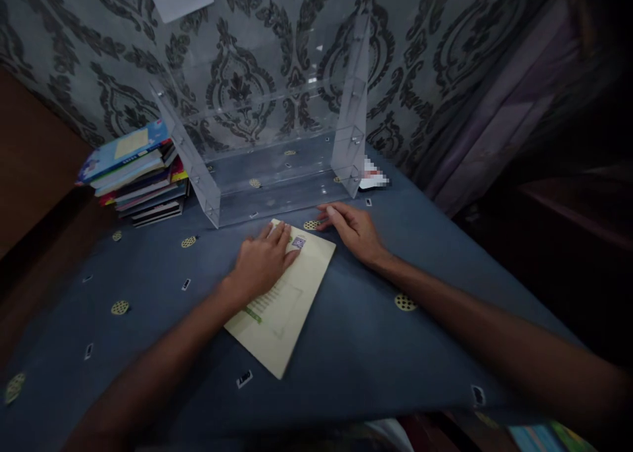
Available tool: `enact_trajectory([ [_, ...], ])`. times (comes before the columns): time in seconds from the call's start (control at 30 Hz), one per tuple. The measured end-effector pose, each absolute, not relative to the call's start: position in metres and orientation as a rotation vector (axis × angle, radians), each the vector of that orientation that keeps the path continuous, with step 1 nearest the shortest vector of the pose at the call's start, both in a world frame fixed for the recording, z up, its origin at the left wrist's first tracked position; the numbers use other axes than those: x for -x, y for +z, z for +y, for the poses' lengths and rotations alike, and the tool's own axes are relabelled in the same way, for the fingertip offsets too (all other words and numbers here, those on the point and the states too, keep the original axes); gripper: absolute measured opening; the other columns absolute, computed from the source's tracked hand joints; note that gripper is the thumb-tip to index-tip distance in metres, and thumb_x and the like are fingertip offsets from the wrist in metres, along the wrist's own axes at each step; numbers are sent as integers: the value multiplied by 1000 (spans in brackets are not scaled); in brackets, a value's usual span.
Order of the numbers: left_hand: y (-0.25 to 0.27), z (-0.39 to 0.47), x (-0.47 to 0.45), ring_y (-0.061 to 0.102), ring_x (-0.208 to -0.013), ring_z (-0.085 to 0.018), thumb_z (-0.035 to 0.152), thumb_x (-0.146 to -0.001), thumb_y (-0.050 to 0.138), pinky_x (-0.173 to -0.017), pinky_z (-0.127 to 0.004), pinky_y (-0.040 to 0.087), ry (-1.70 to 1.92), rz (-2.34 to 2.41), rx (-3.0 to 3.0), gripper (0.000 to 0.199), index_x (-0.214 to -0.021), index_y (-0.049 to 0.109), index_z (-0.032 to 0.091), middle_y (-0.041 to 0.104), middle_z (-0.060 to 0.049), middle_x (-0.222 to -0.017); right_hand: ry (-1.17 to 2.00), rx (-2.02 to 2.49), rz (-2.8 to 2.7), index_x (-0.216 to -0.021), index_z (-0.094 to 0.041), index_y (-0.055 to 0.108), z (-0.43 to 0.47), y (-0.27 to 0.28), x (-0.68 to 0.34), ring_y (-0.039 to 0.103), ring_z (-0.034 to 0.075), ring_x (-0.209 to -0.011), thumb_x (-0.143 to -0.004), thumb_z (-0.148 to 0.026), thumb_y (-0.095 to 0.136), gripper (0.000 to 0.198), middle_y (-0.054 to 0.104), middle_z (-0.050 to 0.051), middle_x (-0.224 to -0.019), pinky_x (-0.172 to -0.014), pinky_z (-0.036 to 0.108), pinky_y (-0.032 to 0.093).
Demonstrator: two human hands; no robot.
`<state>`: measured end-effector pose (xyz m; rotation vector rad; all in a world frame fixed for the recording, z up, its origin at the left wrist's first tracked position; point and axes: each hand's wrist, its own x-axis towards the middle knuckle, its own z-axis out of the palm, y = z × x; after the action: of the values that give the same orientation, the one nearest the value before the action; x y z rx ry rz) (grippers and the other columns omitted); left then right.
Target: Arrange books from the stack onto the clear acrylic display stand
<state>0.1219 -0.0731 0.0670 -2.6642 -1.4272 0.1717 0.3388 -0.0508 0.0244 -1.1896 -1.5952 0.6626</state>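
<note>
A thin cream-coloured booklet (301, 294) with green print and a small square code lies flat on the table. My left hand (264, 257) rests on its upper left part, palm down with the fingers stretched out. Just beyond the booklet's far right corner is my right hand (356, 234), holding nothing, its fingers partly bent and apart, close to the tabletop. Both hands are in front of a clear acrylic rack (349, 122), whose two side panels stand upright with clear shelves between them.
A stack of books (143, 175) stands left of the rack. Behind the rack's right side lies a small white item (373, 175), blurred out. The blue patterned tablecloth (163, 333) covers the table, whose right edge runs diagonally. Patterned wallpaper (242, 89) is behind.
</note>
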Motion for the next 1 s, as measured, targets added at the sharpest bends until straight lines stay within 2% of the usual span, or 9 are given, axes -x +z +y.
enact_trajectory([
  [0.1,70,-82,-126,47,-139,-35,42,-107,30,-87,-45,58,211,-1550,2537,56,-151,45,10,48,-17,-154,518,1271,-1596,-101,-19,71,-56,29,-339,68,19,-65,-100,-55,42,46,73,4,-80,-67,34,51],
  [0.2,72,-85,-129,57,-126,-37,41,-107,33,-81,-43,59,229,-1593,2471,55,-147,48,7,53,-20,-149,494,1302,-1643,-99,-19,71,-61,35,-337,61,17,-55,-102,-51,40,45,69,3,-71,-59,31,47],
  [0.33,70,-84,-128,60,-122,-36,37,-106,36,-88,-46,56,191,-1587,2445,50,-142,52,6,57,-22,-144,535,1313,-1784,-105,-18,69,-66,36,-333,60,16,-53,-103,-44,40,39,69,2,-70,-59,30,47],
  [0.5,56,-81,-120,54,-134,-31,32,-105,38,-105,-45,47,-6,-1471,2490,44,-138,56,7,60,-20,-141,409,1352,-1847,-120,-18,66,-73,35,-329,68,19,-65,-103,-40,41,37,74,4,-77,-64,29,49],
  [0.63,52,-77,-112,57,-130,-31,30,-105,38,-103,-46,48,-89,-1465,2488,42,-135,58,9,62,-19,-138,424,1335,-1840,-122,-19,64,-76,35,-327,72,21,-70,-104,-38,39,37,75,4,-80,-68,32,53],
  [0.8,54,-68,-103,59,-124,-33,30,-103,36,-100,-48,49,-139,-1531,2487,41,-131,59,10,64,-20,-133,544,1243,-1817,-130,-23,58,-72,33,-325,75,26,-90,-104,-40,38,37,78,6,-94,-83,40,56],
  [0.9,49,-62,-98,57,-127,-32,28,-103,34,-105,-51,46,-230,-1519,2533,42,-133,57,12,63,-19,-135,602,1199,-1846,-132,-23,56,-69,30,-326,74,27,-98,-104,-41,40,38,78,8,-102,-88,43,55],
  [1.0,43,-58,-96,49,-139,-30,28,-104,31,-115,-50,38,-277,-1461,2635,45,-140,53,11,57,-18,-145,643,1158,-1848,-134,-22,54,-68,28,-327,72,26,-104,-104,-41,39,39,78,8,-107,-94,44,54],
])
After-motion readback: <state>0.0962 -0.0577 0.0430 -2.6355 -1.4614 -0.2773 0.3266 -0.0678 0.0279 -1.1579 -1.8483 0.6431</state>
